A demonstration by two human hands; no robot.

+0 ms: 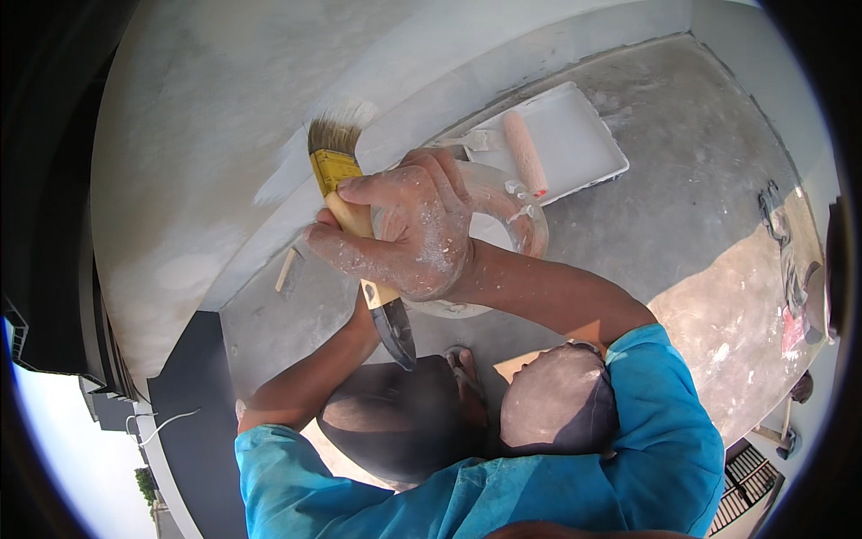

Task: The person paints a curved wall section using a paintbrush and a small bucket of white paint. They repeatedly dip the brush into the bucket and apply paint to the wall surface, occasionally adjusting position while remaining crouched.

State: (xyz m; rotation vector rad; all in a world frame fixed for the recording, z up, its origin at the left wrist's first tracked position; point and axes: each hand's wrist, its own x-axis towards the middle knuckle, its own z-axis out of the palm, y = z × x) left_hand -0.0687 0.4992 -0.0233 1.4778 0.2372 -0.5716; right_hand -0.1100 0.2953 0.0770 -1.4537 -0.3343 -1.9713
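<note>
My right hand is closed around the wooden handle of a flat paintbrush with a yellow ferrule. Its bristles lie over a fresh pale paint patch on the grey wall; whether they touch it I cannot tell. The brush's dark handle end points back toward me. My left forearm reaches up beneath the right hand, which hides the left hand and its fingers. Below my hands stands a round, paint-smeared bucket, whitish inside and partly covered by my right hand and forearm.
Beyond the bucket, a white paint tray holds white paint and a pinkish roller. A scraper-like tool lies beside the roller. A small flat piece is near the wall's foot. Debris lies at the far right of the concrete floor.
</note>
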